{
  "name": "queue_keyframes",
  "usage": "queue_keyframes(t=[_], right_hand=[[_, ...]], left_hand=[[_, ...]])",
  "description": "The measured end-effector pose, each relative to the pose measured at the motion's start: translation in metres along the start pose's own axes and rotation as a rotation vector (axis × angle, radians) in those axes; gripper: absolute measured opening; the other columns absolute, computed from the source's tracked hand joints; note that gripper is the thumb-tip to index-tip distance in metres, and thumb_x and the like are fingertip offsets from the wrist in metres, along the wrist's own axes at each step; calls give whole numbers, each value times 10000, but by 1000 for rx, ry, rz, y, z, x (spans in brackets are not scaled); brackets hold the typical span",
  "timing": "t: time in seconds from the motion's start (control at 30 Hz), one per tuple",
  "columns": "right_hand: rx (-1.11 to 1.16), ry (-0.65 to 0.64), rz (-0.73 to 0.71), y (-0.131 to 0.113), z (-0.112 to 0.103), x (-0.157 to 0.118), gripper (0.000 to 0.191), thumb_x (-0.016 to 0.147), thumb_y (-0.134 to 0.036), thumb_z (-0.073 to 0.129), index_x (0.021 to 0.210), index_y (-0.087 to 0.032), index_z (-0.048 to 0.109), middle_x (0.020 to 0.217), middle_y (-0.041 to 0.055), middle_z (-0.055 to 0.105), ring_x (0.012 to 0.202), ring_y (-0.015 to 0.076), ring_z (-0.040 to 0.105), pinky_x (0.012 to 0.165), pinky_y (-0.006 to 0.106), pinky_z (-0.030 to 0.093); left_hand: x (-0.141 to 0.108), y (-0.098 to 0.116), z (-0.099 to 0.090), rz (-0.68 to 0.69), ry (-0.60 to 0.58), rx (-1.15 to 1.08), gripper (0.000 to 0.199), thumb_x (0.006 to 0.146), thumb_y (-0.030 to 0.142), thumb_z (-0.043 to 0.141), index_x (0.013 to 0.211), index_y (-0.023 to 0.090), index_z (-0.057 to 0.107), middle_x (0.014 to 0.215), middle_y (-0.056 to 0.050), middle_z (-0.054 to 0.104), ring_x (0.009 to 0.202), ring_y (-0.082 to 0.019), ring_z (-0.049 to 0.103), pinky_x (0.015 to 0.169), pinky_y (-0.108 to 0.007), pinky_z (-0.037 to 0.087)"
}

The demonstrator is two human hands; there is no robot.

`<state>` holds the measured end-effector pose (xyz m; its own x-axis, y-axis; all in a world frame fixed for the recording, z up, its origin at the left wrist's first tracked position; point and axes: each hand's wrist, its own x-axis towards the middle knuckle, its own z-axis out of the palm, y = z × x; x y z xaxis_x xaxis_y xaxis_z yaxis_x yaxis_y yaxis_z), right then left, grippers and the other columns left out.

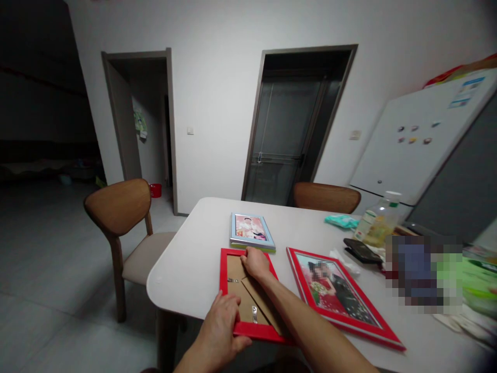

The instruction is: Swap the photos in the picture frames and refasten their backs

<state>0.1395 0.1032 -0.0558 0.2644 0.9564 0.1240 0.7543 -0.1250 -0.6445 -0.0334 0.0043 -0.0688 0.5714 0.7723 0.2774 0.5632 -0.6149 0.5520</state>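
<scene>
A red picture frame (224, 269) lies face down at the table's near edge, its brown backing board (245, 303) with metal hangers showing. My left hand (223, 324) grips the frame's near left corner, thumb over the red border. My right hand (256, 263) is closed at the far part of the backing, over its stand flap; the fingertips are partly hidden. Beyond it rests a light blue frame (251, 228) with a photo, face up. To the right is a larger red frame (337, 290) holding a photo of people.
On the white table (182, 259), a black phone (363, 250), a plastic bottle (378, 220), a teal packet (341, 221) and green packaging (479, 277) stand or lie at the right. Wooden chairs (120, 207) are at the left and far sides.
</scene>
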Motion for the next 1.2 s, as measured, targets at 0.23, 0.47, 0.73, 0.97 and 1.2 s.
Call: queue_keyframes(t=[0.23, 0.47, 0.73, 0.97, 1.2], right_hand=[[211, 57, -93, -2, -24, -7, 287, 787, -338, 435, 952, -130, 544, 940, 60, 576, 790, 162, 548, 700, 327, 445], [704, 222, 114, 38, -63, -49, 300, 655, -387, 493, 836, -166, 585, 804, 57, 637, 704, 169, 576, 590, 260, 430], [1540, -139, 300, -9, -18, -104, 278, 650, -378, 550, 790, -139, 583, 678, 56, 643, 664, 182, 604, 594, 290, 464], [1407, 248, 255, 45, -89, -90, 413, 625, -252, 560, 1032, -231, 497, 789, -4, 670, 704, 186, 623, 599, 286, 496], [1006, 182, 427, 140, -170, -83, 336, 628, -208, 513, 961, -194, 556, 695, 35, 681, 629, 209, 632, 616, 340, 490]], left_hand=[[8, 15, 9, 10, -148, 155, 612, 506, 238, 715, 1066, 110, 503, 1237, -172, 420, 1151, -317, 343, 974, -502, 206], [16, 21, 0, 62, 71, 49, 526, 592, 24, 479, 1109, 121, 464, 1164, -153, 503, 1091, -285, 432, 929, -482, 308], [33, 87, -19, -110, 380, -916, 166, 756, 221, 456, 916, 177, 441, 900, -72, 607, 839, -199, 586, 737, -316, 460], [63, 101, -12, -122, 445, -1174, 439, 673, 186, 561, 1059, 190, 353, 1038, -70, 563, 935, -189, 546, 811, -309, 420], [80, 111, 46, -154, 7, -1091, 386, 627, 72, 473, 1006, 147, 470, 871, -45, 655, 816, -171, 593, 726, -252, 446]])
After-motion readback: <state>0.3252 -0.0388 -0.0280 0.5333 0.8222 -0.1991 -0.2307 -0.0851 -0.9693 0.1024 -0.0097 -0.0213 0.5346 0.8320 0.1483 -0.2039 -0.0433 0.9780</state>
